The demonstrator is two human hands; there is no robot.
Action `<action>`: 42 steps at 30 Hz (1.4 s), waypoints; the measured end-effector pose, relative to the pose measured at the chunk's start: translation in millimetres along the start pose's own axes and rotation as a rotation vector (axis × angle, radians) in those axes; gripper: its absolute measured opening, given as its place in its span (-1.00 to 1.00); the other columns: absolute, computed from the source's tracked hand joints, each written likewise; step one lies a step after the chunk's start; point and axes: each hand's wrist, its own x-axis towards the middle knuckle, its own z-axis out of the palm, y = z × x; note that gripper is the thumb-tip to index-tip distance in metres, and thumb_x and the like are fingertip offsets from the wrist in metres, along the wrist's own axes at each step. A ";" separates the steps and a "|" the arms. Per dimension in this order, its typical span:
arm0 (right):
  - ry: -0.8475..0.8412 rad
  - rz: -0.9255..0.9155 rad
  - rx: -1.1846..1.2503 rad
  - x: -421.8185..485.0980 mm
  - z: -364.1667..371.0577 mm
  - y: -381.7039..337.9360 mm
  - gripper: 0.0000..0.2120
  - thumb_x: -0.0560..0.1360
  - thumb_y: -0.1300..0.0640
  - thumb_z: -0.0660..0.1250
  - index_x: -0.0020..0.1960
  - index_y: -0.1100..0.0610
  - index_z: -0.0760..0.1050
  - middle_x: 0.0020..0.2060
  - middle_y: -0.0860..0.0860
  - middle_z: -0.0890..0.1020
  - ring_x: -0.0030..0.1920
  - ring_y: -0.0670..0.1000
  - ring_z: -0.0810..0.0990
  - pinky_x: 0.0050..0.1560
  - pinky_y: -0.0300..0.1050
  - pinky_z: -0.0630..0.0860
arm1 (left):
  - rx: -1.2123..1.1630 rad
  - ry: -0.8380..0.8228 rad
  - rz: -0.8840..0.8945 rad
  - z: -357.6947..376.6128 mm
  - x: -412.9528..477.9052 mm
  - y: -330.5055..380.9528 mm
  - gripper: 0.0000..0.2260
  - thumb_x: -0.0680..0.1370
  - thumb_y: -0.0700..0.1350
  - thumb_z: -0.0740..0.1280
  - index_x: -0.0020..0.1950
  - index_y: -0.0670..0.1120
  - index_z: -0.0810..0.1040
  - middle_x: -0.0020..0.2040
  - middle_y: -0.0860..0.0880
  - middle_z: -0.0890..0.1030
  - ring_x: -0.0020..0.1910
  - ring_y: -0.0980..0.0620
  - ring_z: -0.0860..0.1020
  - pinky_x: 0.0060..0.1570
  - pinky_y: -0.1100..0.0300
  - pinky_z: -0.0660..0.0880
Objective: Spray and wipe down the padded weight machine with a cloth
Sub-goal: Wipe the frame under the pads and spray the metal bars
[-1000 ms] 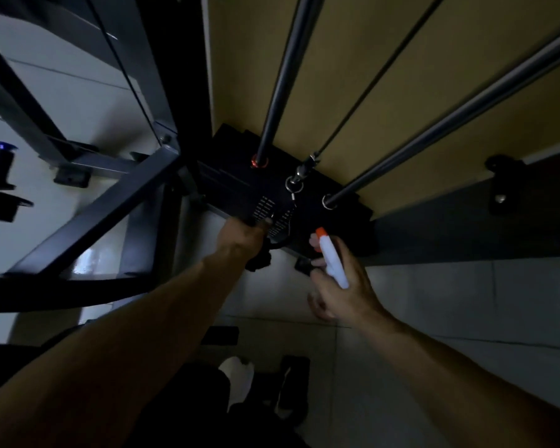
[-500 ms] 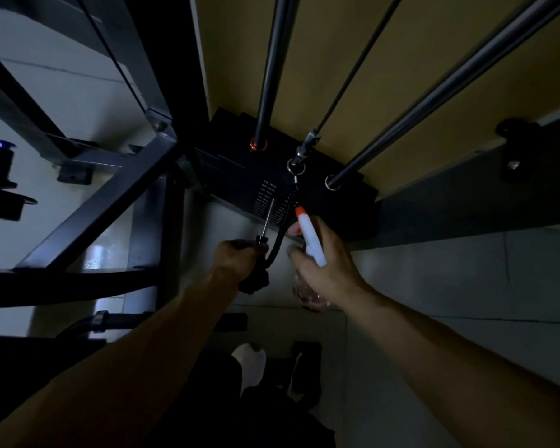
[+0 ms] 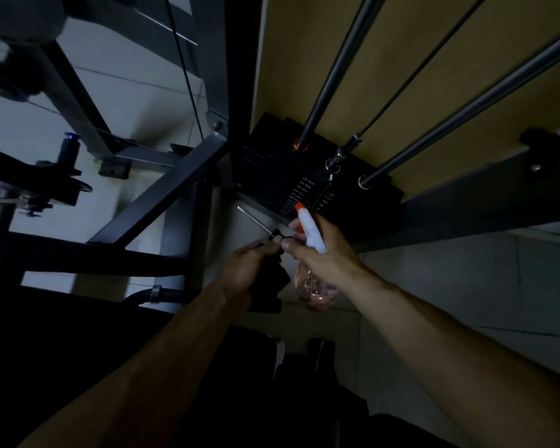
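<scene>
In a dim gym, right of the weight machine's grey steel frame, the left grip curls around a dark cloth and a metal selector pin, touching the right grip, which wraps a clear spray bottle just below the black weight stack.

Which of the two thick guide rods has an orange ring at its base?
The left rod, nearer the grey frame; its collar on the weight stack is orange. The right rod has a pale silver ring.
</scene>
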 end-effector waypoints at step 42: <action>0.082 -0.016 -0.285 -19.8 14.0 -6.7 -0.64 0.47 -0.35 0.32 -0.07 -0.06 0.58 -0.30 -0.02 0.64 -0.28 0.03 0.68 -0.11 0.16 0.65 | 0.302 0.344 0.036 -63.1 -26.5 19.8 -0.93 0.51 -0.17 0.53 -0.09 -0.16 0.69 -0.28 -0.13 0.65 -0.17 -0.19 0.66 -0.14 0.05 0.59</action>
